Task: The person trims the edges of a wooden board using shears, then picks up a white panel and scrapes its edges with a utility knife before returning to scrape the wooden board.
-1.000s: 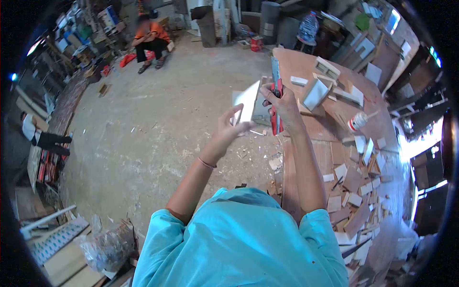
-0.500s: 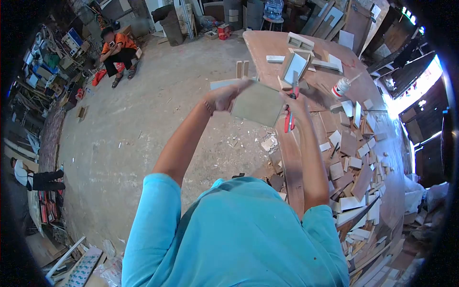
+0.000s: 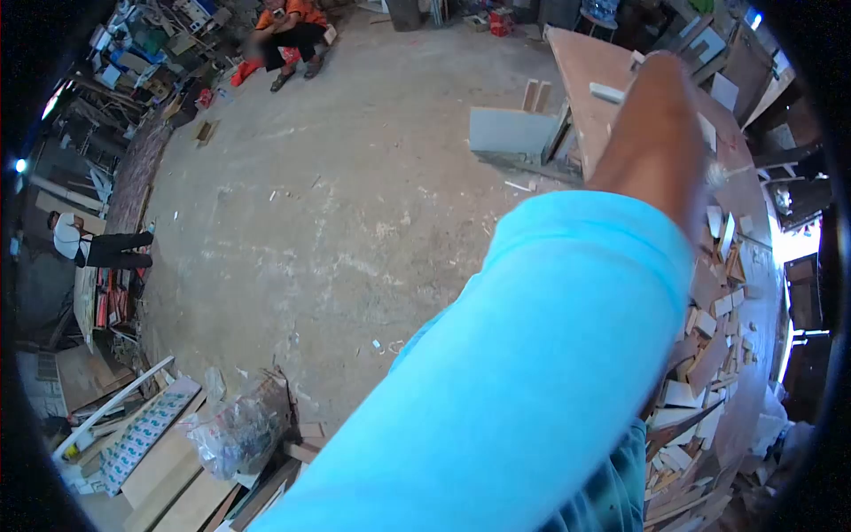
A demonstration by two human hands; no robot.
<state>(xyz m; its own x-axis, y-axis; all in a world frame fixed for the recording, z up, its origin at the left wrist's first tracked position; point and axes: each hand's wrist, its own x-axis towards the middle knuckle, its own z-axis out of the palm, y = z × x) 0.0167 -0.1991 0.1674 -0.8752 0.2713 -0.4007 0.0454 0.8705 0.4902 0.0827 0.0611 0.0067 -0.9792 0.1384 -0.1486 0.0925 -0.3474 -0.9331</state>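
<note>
My left arm, in a light blue sleeve (image 3: 532,328), stretches across the view toward the upper right, over the wooden table (image 3: 578,75). The bent forearm (image 3: 651,142) hides my left hand and whatever may be in it. My right hand is out of sight behind that arm, and the square panel and red-handled pliers do not show. Close to the forearm, a white wood strip (image 3: 606,92) lies on the tabletop. A pale board (image 3: 510,131) stands upright beside the table's near corner.
Many wood offcuts (image 3: 709,341) are heaped along the right side. At lower left are long planks (image 3: 168,483) and a clear plastic bag (image 3: 239,434). One person in orange (image 3: 297,27) sits at the back; another person (image 3: 106,244) is at far left.
The view has swung left and down. My left arm has come up across the body toward the table, now covering both hands, the panel and the pliers, which showed before.
</note>
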